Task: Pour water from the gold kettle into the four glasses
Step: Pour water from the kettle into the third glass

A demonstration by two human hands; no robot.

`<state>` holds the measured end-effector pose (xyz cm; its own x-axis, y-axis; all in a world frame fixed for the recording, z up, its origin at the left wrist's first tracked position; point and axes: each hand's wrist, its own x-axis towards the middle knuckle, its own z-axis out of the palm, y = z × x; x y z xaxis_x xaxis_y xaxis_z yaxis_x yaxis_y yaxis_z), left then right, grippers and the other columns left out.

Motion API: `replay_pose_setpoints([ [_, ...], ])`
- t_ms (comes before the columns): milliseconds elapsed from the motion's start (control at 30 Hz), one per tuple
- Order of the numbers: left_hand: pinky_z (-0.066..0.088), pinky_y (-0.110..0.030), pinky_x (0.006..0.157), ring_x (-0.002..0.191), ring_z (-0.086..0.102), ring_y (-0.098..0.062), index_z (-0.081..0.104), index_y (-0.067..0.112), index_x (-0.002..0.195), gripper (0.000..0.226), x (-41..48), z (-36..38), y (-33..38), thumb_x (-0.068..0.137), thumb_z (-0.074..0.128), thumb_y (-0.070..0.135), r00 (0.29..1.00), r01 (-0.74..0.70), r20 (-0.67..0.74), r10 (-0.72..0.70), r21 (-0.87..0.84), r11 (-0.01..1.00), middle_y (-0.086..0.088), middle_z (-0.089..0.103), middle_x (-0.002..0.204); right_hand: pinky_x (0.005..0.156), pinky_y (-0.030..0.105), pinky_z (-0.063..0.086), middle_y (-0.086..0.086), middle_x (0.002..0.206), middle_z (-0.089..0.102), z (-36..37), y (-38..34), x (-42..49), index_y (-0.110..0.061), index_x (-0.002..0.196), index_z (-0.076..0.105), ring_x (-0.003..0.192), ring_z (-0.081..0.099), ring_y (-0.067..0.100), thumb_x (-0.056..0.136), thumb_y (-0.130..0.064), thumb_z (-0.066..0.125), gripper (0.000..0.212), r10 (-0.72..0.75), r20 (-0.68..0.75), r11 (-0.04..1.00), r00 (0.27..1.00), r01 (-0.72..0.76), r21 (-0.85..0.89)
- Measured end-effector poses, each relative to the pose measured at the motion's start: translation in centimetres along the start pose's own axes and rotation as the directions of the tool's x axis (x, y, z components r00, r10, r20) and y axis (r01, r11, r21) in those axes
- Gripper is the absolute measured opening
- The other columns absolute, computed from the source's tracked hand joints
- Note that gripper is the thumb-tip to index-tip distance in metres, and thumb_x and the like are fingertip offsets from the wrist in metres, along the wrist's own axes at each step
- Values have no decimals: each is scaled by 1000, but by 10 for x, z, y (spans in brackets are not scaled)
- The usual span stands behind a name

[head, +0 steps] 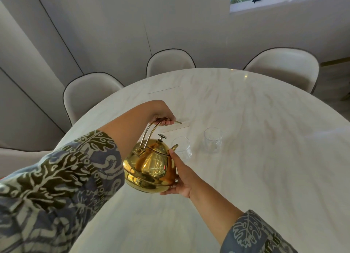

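Over counter (pixel 246 158): left hand (pixel 163 118) gripping gold kettle (pixel 149 167) handle, open right hand (pixel 180 179) steadying body, spout tipping toward near glass (pixel 181 148); far glass (pixel 212 140) looking empty; others unseen.

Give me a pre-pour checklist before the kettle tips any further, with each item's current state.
1. Handle grip: left hand closed on the arched handle of the gold kettle: ok.
2. Body support: right hand cups the kettle's side and underside: ok.
3. Spout aim: spout tip sits at the rim of the near glass: ok.
4. Lid seated, knob up: ok.
5. Far glass upright and apart from the near one: ok.
6. All four glasses present: only two visible: not ok.
7. Water level in either glass: cannot tell.
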<state>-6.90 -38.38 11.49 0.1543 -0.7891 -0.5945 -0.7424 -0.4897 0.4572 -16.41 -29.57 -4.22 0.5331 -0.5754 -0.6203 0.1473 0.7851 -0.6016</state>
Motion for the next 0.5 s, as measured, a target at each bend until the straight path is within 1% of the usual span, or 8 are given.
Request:
replay_pose_setpoints([
  [267, 30, -8, 29, 20, 36, -1, 50, 10, 62, 37, 5, 0, 2, 98, 48, 15, 1000, 4, -4, -4, 52, 999, 8, 48, 30, 73, 52, 55, 18, 135, 48, 1, 0, 2, -25, 139, 35, 118, 53, 42, 81, -65, 53, 72, 20, 6, 1000, 1000, -20, 15],
  [400, 28, -9, 32, 20, 34, 0, 47, 11, 55, 36, 8, 1, 5, 91, 50, 8, 999, 0, -41, 5, 114, 993, 8, 44, 29, 79, 55, 54, 18, 134, 49, 1, -1, 2, -26, 138, 36, 117, 54, 41, 81, -66, 53, 71, 14, 10, 1000, 1000, -15, 23],
  [467, 27, -10, 36, 21, 34, -1, 46, 11, 54, 35, 9, 1, 7, 88, 50, 7, 999, -2, -46, 8, 139, 990, 8, 43, 29, 78, 54, 54, 17, 133, 49, 1, -2, 1, -26, 138, 37, 117, 54, 41, 81, -66, 52, 71, 15, 16, 999, 1000, -15, 29],
  [500, 27, -9, 35, 21, 34, -1, 46, 11, 54, 35, 10, 1, 8, 88, 50, 6, 999, -5, -48, 11, 140, 990, 7, 43, 29, 77, 54, 54, 18, 133, 49, 2, -2, 1, -26, 138, 37, 117, 54, 41, 81, -66, 52, 72, 14, 18, 999, 1000, -15, 34],
])
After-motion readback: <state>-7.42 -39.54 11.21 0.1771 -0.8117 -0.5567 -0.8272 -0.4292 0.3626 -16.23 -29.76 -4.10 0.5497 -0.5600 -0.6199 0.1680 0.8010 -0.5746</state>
